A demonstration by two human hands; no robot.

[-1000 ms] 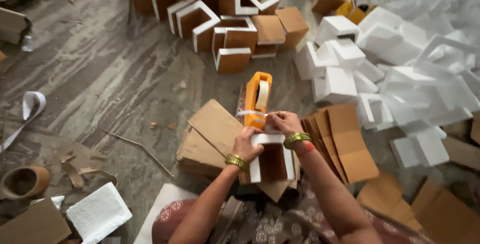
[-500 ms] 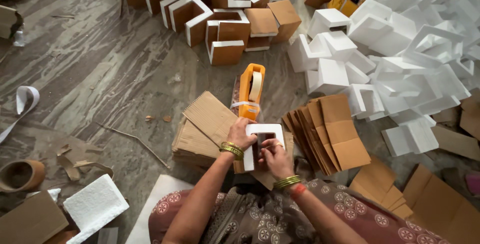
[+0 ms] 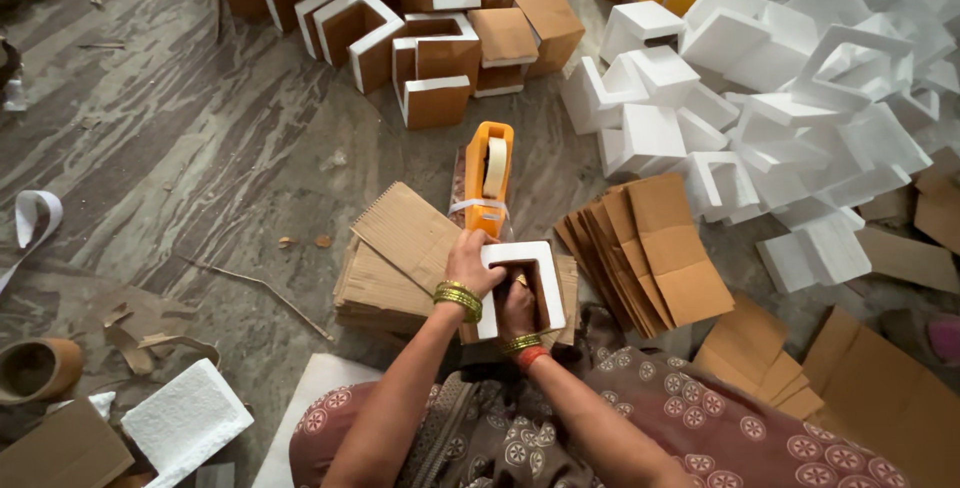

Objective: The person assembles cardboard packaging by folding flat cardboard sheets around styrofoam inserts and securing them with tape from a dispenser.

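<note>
White U-shaped foam frame point(image 3: 520, 283) sits upright, lined with brown cardboard. Orange tape dispenser point(image 3: 489, 178) lies just beyond it.

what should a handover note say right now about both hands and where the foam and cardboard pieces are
Left hand grips the top left corner of the white foam frame.
Right hand presses inside the frame, on the brown cardboard in it.
Orange tape dispenser stands just beyond the frame.
Flat cardboard stacks lie left and right of it.
Done: cardboard-lined frames sit piled at the far side.
Left: a heap of bare foam pieces on the right.
</note>
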